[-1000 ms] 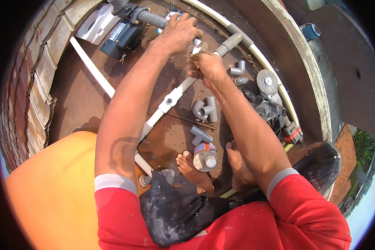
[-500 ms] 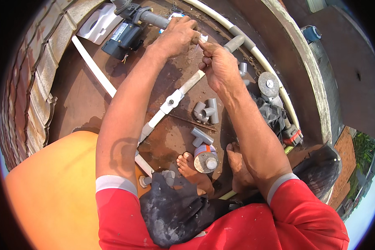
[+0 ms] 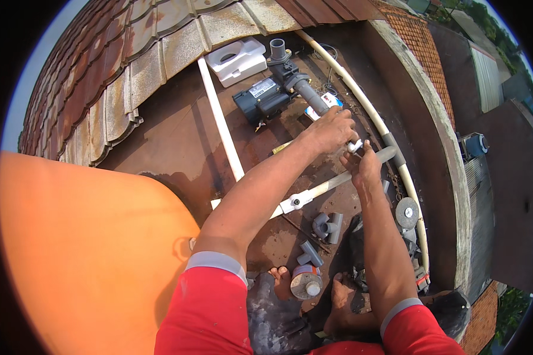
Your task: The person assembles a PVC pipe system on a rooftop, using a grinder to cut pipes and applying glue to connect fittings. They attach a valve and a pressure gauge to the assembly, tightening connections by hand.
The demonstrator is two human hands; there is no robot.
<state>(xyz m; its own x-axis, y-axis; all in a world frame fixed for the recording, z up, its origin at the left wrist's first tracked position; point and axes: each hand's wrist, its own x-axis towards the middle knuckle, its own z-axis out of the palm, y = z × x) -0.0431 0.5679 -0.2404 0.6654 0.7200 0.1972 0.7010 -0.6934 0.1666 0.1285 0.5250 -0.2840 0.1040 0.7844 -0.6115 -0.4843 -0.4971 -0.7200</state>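
Note:
My left hand is closed, fingers curled down beside the end of a grey pipe that runs out from a dark water pump. What lies inside those fingers is hidden. Just below it my right hand is closed, with thumb and fingers pinching a small white piece, whose kind is too small to tell. The two hands almost touch around this piece. Beneath them runs a white pipe with a white valve fitting, joining a grey tee at its far end.
Grey pipe fittings, a grey tee and a round can lie near my feet. An angle grinder's disc is at the right. A large orange tank bulges at left. A low wall borders the right side.
My view has swung, so the pump, pipes and hands sit farther right and lower, and more roof and tank show. Both hands stay together at the white piece.

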